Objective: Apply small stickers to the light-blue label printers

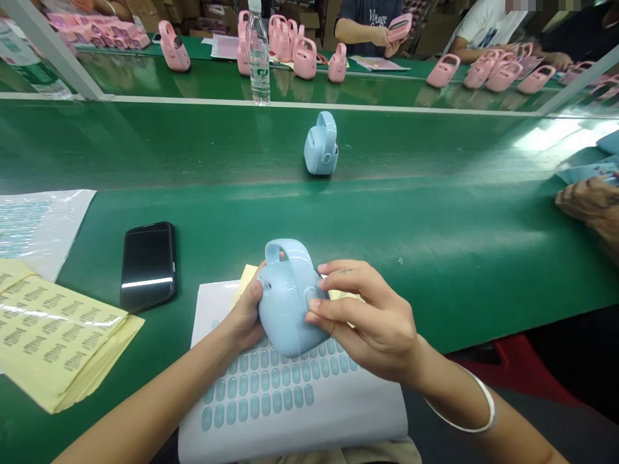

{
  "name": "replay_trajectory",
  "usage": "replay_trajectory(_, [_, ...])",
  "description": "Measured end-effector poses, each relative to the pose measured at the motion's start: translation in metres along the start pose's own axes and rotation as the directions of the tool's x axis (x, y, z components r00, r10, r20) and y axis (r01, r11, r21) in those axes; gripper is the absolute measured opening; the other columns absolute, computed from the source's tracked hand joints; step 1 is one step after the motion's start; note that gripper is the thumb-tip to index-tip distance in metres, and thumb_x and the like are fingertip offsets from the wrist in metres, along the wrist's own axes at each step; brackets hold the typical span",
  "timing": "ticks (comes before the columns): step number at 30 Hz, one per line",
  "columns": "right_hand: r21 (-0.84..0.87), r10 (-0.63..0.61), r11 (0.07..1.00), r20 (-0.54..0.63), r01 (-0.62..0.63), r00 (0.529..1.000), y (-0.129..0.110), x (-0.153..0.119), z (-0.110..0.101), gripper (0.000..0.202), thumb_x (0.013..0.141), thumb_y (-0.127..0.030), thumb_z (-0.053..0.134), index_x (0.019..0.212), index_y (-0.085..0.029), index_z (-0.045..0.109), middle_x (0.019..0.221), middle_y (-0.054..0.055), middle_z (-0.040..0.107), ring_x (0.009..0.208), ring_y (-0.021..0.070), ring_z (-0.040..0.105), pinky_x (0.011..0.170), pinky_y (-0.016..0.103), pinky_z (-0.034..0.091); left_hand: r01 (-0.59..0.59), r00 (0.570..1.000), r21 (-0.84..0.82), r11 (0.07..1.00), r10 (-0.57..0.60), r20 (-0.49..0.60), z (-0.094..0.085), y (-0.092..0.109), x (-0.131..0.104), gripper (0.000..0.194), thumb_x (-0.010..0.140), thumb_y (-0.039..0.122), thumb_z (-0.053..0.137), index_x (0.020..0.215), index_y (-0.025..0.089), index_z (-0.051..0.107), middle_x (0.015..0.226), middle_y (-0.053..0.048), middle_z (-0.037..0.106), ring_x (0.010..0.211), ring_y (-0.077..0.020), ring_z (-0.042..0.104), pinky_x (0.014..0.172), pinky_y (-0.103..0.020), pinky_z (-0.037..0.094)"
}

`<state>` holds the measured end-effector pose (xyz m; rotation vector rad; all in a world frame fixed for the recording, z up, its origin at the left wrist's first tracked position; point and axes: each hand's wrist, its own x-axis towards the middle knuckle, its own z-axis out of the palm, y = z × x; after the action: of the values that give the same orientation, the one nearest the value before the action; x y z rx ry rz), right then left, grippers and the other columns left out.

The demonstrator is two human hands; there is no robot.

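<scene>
A light blue rounded device (283, 309) with a loop handle is held above a white sheet (358, 412) that bears rows of small blue oval stickers. My left hand (246, 316) wraps round the device's left side. On its right side, the thumb and fingers of my right hand (372, 316) touch the round spot at the handle's base; whether a small piece is between the fingertips is hidden. Part of a yellow sheet (245, 283) shows behind the device.
A black phone (148, 264), yellow label sheets (58, 335) and a plastic bag (43, 225) lie left. Another blue device (321, 145) stands ahead, near a water bottle (259, 64). Pink devices (304, 58) and other people are beyond; a person's hands (592, 203) are at right.
</scene>
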<state>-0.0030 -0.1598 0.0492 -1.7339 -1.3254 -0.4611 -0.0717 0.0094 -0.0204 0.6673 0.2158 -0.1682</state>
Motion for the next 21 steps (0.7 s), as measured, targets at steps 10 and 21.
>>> replay_trajectory(10, [-0.032, -0.190, 0.979, 0.237, 0.203, 0.953, 0.025, 0.006, -0.016, 0.040, 0.091, -0.045, 0.046, 0.117, -0.015, 0.055, 0.126, 0.017, 0.047, 0.124, 0.0278, 0.042, 0.098, 0.048, 0.046, 0.013, 0.999, -0.028, 1.000, -0.014, -0.035, 0.001, 0.002, 0.001, 0.069, 0.059, 0.062, 0.073, 0.110, 0.020, 0.057, 0.106, -0.008, 0.065, 0.100, -0.0283, 0.061, 0.087, -0.039, 0.047])
replay_trajectory(21, [0.438, 0.006, 0.798, 0.681, -0.414, 0.732, 0.080, 0.122, 0.068, 0.050, 0.060, -0.057, 0.074, 0.078, -0.015, 0.054, 0.068, -0.004, 0.050, 0.062, 0.0087, 0.048, 0.054, 0.019, 0.041, 0.071, 0.997, -0.255, 0.964, -0.077, -0.014, -0.014, 0.002, 0.004, 0.047, 0.071, 0.056, 0.066, 0.096, 0.016, 0.064, 0.101, -0.010, 0.067, 0.095, -0.0232, 0.063, 0.083, -0.034, 0.047])
